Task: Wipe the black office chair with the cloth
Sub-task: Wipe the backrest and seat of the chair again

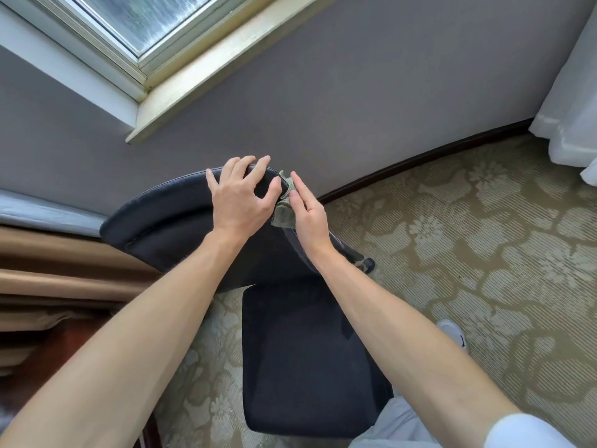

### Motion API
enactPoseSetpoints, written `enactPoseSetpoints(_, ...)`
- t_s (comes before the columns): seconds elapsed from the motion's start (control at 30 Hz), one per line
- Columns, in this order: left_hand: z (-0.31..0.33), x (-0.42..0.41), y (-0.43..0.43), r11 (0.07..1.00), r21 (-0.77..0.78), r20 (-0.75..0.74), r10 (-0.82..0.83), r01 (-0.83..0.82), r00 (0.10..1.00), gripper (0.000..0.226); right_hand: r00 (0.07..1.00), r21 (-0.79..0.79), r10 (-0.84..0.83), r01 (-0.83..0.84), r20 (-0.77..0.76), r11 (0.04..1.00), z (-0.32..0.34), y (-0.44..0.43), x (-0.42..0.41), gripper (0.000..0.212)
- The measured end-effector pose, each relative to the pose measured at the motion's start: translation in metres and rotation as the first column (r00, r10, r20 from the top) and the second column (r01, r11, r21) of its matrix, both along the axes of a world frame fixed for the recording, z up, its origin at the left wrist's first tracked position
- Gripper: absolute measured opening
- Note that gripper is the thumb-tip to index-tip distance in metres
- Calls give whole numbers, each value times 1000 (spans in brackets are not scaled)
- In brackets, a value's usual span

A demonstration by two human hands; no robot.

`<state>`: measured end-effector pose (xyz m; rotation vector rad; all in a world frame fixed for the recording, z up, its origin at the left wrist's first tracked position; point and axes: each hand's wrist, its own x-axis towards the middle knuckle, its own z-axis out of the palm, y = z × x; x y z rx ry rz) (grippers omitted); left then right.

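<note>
Head view shows crumpled green cloth (284, 212) against black chair (168, 218).

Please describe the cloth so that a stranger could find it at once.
Find the black padded office chair below the window. At the right edge of its backrest, the right hand presses a small crumpled grey-green cloth. Unlike the smooth black padding, it is wrinkled and greenish.

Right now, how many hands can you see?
2. The left hand holds the top edge of the black chair; the right hand presses the cloth against its side. Neither is hidden.
</note>
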<state>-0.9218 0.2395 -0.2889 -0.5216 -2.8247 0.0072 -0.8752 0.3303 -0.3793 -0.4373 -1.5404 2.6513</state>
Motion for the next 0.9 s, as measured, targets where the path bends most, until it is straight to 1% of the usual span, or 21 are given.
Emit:
enactPoseSetpoints(0.13,-2,-1,2,1000,-8,-14,2,-2,1000,53,999,178,-27,30,-23,984,-10,-7,2,46)
enactPoseSetpoints(0.2,-4,-2,0,1000,-28,-24,-7,6,1000,52,999,284,-38,40,-12,958,-17,-12,2,47)
enactPoseSetpoints(0.27,-6,-3,0,998,-58,-31,-13,11,999,52,998,348,-59,56,-3,936,-21,-14,1,45)
enactPoseSetpoints(0.37,-9,-3,1,996,-91,-42,-26,22,999,52,995,385,-99,103,-30,917,-12,-13,-3,41)
enactPoseSetpoints(0.47,-10,-4,2,997,-67,-87,-48,43,995,47,990,401,-122,140,-71,905,1,-16,-7,41)
enactPoseSetpoints(0.63,-17,-2,2,997,-59,-179,-62,53,982,40,983,455,-144,182,-118,872,-20,-24,-5,44)
enactPoseSetpoints(0.7,-21,-2,2,991,-116,-184,-89,68,979,39,988,479,-130,156,-88,864,-37,-22,1,46)
enactPoseSetpoints(0.83,-20,-10,4,927,-316,-118,-249,202,961,44,995,520,-97,68,29,852,-67,-20,12,49)
enactPoseSetpoints(0.87,-20,-12,5,918,-353,-103,-233,184,967,49,995,514,-92,53,50,856,-69,-19,12,48)
enactPoseSetpoints(0.9,-20,-14,5,919,-373,-96,-173,126,980,57,993,497,-93,49,65,866,-68,-19,11,45)
